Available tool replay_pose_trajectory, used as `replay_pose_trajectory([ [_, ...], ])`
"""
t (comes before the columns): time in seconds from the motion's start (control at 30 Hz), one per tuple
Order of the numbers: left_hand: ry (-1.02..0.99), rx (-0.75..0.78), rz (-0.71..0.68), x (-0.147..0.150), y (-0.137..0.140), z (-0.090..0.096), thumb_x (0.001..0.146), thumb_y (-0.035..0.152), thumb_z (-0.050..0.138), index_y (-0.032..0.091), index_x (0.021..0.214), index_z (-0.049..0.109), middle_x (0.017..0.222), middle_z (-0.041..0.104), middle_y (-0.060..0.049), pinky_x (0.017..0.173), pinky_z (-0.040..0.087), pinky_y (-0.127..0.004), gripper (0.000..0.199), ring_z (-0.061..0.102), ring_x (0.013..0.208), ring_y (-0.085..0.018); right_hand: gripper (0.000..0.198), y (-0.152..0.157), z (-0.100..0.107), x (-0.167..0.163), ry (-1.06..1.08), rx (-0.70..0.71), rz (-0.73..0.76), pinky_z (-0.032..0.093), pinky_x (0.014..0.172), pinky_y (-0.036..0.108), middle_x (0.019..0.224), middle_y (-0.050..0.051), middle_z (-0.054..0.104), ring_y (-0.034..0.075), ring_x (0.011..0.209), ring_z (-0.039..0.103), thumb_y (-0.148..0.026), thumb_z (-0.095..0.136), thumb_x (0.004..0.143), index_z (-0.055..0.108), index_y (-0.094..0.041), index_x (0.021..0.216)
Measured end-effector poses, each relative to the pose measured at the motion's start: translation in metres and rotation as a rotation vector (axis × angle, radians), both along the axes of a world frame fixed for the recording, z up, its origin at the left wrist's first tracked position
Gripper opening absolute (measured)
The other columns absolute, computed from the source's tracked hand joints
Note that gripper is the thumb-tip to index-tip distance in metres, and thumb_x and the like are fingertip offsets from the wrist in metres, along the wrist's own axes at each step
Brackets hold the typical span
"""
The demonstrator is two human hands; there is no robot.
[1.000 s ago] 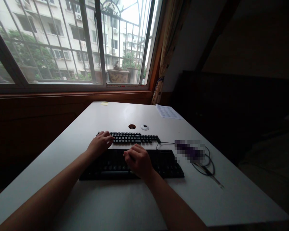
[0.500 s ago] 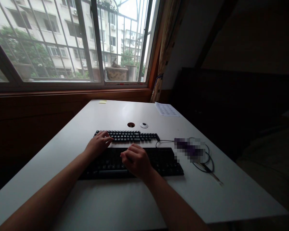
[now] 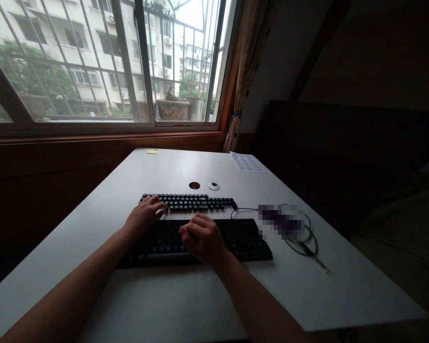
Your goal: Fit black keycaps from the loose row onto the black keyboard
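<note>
A black keyboard (image 3: 243,238) lies across the near part of the white desk. Just behind it stand rows of black keycaps (image 3: 189,202); whether they are loose or on a second board I cannot tell. My left hand (image 3: 146,212) reaches over the left end of these rows, fingers stretched and a little apart, tips touching or just above the caps. Over the middle of the front keyboard is my right hand (image 3: 203,238), closed, with fingers curled in. What it holds, if anything, is hidden. Both hands cover part of the front keyboard.
Right of the keyboard lie a coiled black cable (image 3: 312,238), a blurred purple item (image 3: 282,219) and a thin stick-like item (image 3: 321,264). Farther back are a round desk hole (image 3: 195,186), a white cap (image 3: 213,186), printed paper (image 3: 248,163) and a yellow note (image 3: 152,151).
My left fingertips have shifted very slightly over the keycaps. The right hand stays closed at the same place over the front keyboard.
</note>
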State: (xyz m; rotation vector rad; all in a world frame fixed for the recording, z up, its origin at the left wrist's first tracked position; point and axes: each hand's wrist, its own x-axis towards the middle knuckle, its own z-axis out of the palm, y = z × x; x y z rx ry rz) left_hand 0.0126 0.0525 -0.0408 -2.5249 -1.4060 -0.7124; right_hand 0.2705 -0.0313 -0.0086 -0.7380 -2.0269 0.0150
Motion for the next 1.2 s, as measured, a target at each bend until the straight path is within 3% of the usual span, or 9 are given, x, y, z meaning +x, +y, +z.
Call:
replay_pose_trajectory([
  [0.53, -0.047, -0.108, -0.022, -0.002, 0.004, -0.001, 0.095, 0.024, 0.069, 0.024, 0.104, 0.080, 0.106, 0.069, -0.008, 0.096, 0.054, -0.043, 0.014, 0.065, 0.103, -0.028, 0.036, 0.002, -0.002, 0.000, 0.004, 0.006, 0.012, 0.046, 0.068, 0.035, 0.066, 0.001, 0.062, 0.017, 0.067, 0.056, -0.026, 0.055, 0.103, 0.058, -0.024, 0.067],
  [0.8, -0.207, -0.140, -0.078, -0.005, 0.006, 0.001, 0.093, 0.026, 0.071, 0.023, 0.097, 0.080, 0.102, 0.068, -0.008, 0.092, 0.055, -0.041, 0.010, 0.066, 0.098, -0.025, 0.037, 0.005, -0.004, 0.001, -0.001, -0.013, 0.011, 0.046, 0.067, 0.034, 0.065, 0.001, 0.059, 0.017, 0.066, 0.055, -0.027, 0.055, 0.103, 0.055, -0.025, 0.067],
  [0.9, -0.313, -0.187, -0.134, -0.009, 0.002, 0.010, 0.095, 0.033, 0.070, 0.023, 0.096, 0.080, 0.099, 0.067, -0.007, 0.085, 0.055, -0.037, 0.015, 0.065, 0.091, -0.022, 0.037, 0.005, -0.005, 0.002, 0.010, -0.016, 0.008, 0.046, 0.067, 0.034, 0.065, 0.001, 0.058, 0.017, 0.066, 0.055, -0.027, 0.055, 0.103, 0.056, -0.024, 0.066],
  [1.03, -0.314, -0.403, -0.251, -0.015, -0.012, 0.035, 0.094, 0.048, 0.070, 0.024, 0.096, 0.082, 0.092, 0.065, -0.004, 0.071, 0.052, -0.031, 0.027, 0.060, 0.077, -0.017, 0.036, 0.005, -0.003, 0.003, 0.017, -0.024, -0.007, 0.046, 0.067, 0.034, 0.065, 0.001, 0.058, 0.017, 0.066, 0.055, -0.026, 0.055, 0.103, 0.057, -0.024, 0.066],
  [1.2, -0.203, -0.600, -0.369, -0.009, -0.033, 0.057, 0.093, 0.050, 0.071, 0.022, 0.097, 0.081, 0.095, 0.068, -0.004, 0.077, 0.053, -0.030, 0.030, 0.064, 0.085, -0.019, 0.037, 0.005, -0.002, 0.005, 0.008, -0.034, -0.023, 0.047, 0.069, 0.034, 0.067, 0.002, 0.061, 0.018, 0.069, 0.056, -0.026, 0.055, 0.103, 0.058, -0.024, 0.067],
])
